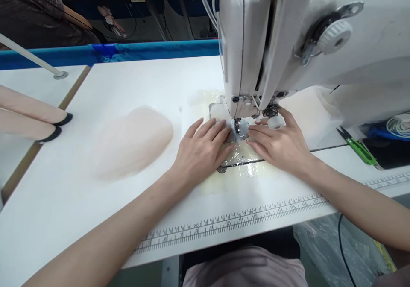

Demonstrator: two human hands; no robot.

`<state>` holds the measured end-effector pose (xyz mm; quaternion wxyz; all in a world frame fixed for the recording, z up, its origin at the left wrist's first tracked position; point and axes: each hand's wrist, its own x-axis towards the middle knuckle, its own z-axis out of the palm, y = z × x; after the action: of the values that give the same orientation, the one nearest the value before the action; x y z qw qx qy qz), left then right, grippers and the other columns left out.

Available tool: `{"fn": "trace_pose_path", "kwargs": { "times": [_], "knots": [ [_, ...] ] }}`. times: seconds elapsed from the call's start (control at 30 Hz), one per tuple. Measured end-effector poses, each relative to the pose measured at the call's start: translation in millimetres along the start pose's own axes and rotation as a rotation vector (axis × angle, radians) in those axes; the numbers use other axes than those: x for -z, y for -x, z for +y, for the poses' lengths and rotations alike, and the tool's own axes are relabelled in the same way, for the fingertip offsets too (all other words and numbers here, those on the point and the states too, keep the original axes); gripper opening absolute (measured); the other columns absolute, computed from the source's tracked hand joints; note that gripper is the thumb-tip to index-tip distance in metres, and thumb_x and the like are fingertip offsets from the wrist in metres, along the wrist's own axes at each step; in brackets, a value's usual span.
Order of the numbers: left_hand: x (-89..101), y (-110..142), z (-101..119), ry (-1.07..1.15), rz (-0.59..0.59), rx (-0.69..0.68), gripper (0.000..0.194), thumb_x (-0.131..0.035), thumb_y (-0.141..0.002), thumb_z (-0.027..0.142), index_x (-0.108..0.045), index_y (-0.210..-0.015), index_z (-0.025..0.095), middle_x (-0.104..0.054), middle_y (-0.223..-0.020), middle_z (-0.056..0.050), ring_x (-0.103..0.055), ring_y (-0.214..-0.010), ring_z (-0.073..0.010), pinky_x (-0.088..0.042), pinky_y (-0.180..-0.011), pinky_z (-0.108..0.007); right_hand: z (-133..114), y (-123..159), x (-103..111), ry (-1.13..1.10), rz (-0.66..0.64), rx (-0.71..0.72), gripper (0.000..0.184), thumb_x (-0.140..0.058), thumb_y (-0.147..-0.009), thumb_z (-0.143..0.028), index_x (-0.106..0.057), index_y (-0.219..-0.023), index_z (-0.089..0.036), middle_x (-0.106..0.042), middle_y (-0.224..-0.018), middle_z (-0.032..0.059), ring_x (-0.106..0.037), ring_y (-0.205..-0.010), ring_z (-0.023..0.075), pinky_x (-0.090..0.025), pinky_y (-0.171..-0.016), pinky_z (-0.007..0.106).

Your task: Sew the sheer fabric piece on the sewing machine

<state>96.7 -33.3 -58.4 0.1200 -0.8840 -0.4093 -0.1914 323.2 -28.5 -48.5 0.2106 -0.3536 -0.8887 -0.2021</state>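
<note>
My left hand (202, 148) lies flat with its fingers stretched out, just left of the presser foot (237, 127) of a white sewing machine (246, 43). On the other side of the foot, my right hand (280, 139) rests with its fingers extended toward the needle area, partly behind a small white knob (276, 122). Both hands touch the machine bed around the metal needle plate (240, 134). Shiny clear tape (246, 161) covers the bed below the foot. Whether thin fabric lies under my fingers, I cannot tell.
Sheer beige fabric (141, 142) lies left on the white table; more pale fabric (309, 112) sits behind my right hand. Green-handled scissors (360, 149) lie at right. A printed ruler (224, 225) runs along the front edge. Beige padded bars (28, 103) jut in from the left.
</note>
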Motion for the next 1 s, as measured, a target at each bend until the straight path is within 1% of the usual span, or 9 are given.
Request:
{"fn": "trace_pose_path", "kwargs": {
  "times": [0.1,0.17,0.27,0.3,0.37,0.43,0.5,0.73,1.0],
  "knots": [
    [6.9,2.6,4.9,-0.066,0.013,-0.003,0.038,-0.049,-0.095,0.04,-0.064,-0.115,0.011,-0.07,-0.107,-0.013,-0.066,-0.094,-0.0284,-0.053,-0.077,-0.042,1.2,-0.3,2.5,-0.002,0.001,-0.008,0.027,-0.047,-0.097,-0.024,-0.073,-0.095,-0.017,-0.076,-0.09,0.0013,-0.066,-0.081,0.0185,-0.034,-0.108,0.048],
    [15.2,6.2,9.6,0.007,0.03,-0.139,0.032,-0.051,-0.095,0.037,-0.065,-0.108,0.012,-0.07,-0.092,-0.009,-0.065,-0.076,-0.021,-0.052,-0.062,-0.034,0.5,-0.2,4.4,-0.021,0.022,-0.016,0.023,-0.049,-0.094,-0.019,-0.072,-0.098,-0.016,-0.076,-0.091,0.0021,-0.066,-0.079,0.0184,-0.041,-0.102,0.046],
    [28.2,10.9,13.0,0.21,0.126,-0.348,0.018,-0.052,-0.095,0.024,-0.063,-0.107,0.015,-0.071,-0.09,-0.003,-0.065,-0.073,-0.0118,-0.05,-0.06,-0.023,-3.8,-0.1,6.8,-0.157,0.04,0.008,0.024,-0.05,-0.09,-0.009,-0.071,-0.101,-0.014,-0.076,-0.096,0.0033,-0.067,-0.081,0.0174,-0.05,-0.084,0.037],
    [31.3,11.3,11.9,0.227,0.17,-0.32,0.017,-0.052,-0.095,0.02,-0.062,-0.108,0.017,-0.071,-0.093,-0.002,-0.066,-0.077,-0.011,-0.051,-0.062,-0.022,-5.7,-0.1,7.1,-0.228,0.037,0.031,0.025,-0.05,-0.089,-0.006,-0.071,-0.1,-0.014,-0.076,-0.097,0.0033,-0.068,-0.083,0.0171,-0.051,-0.079,0.035],
    [34.2,10.4,5.8,0.14,0.185,-0.087,0.018,-0.052,-0.093,0.019,-0.061,-0.109,0.019,-0.071,-0.102,-0.003,-0.067,-0.086,-0.0146,-0.05,-0.062,-0.024,-9.2,0.2,6.7,-0.366,0.034,0.094,0.027,-0.049,-0.087,-0.003,-0.071,-0.096,-0.015,-0.075,-0.097,0.0028,-0.068,-0.088,0.017,-0.052,-0.076,0.033],
    [32.6,8.2,-4.3,0.005,0.063,0.179,0.023,-0.057,-0.091,0.026,-0.061,-0.112,0.017,-0.069,-0.108,-0.007,-0.066,-0.091,-0.0226,-0.048,-0.058,-0.03,-11.7,0.9,5.3,-0.454,0.052,0.156,0.026,-0.05,-0.085,-0.002,-0.071,-0.091,-0.016,-0.076,-0.094,0.002,-0.068,-0.089,0.0173,-0.052,-0.077,0.033],
    [28.5,6.5,-14.9,-0.057,-0.083,0.341,0.033,-0.062,-0.086,0.037,-0.061,-0.111,0.015,-0.068,-0.106,-0.011,-0.064,-0.09,-0.0289,-0.046,-0.058,-0.034,-13.1,2.1,3.5,-0.505,0.071,0.198,0.025,-0.051,-0.083,-0.002,-0.071,-0.089,-0.017,-0.076,-0.093,0.0017,-0.067,-0.089,0.0173,-0.053,-0.078,0.034],
    [26.2,5.4,-19.8,0.316,-0.184,0.563,0.014,-0.058,-0.086,0.036,-0.062,-0.09,0.022,-0.055,-0.053,0.004,-0.049,-0.049,-0.015,-0.032,-0.048,-0.027,-15.6,4.9,0.4,-0.6,0.022,0.246,0.027,-0.052,-0.081,-0.004,-0.07,-0.096,-0.018,-0.075,-0.102,0.0008,-0.066,-0.098,0.0171,-0.052,-0.084,0.035],
    [33.9,1.9,-8.5,0.619,-0.036,0.674,0.013,-0.059,-0.087,0.035,-0.061,-0.082,0.023,-0.04,-0.054,0.006,-0.037,-0.052,-0.0109,-0.029,-0.049,-0.025,-6.6,6.0,-2.5,-0.52,0.082,0.178,0.024,-0.051,-0.078,-0.006,-0.07,-0.079,-0.02,-0.076,-0.089,-0.0037,-0.067,-0.089,0.0176,-0.05,-0.08,0.034]
  ]
}}
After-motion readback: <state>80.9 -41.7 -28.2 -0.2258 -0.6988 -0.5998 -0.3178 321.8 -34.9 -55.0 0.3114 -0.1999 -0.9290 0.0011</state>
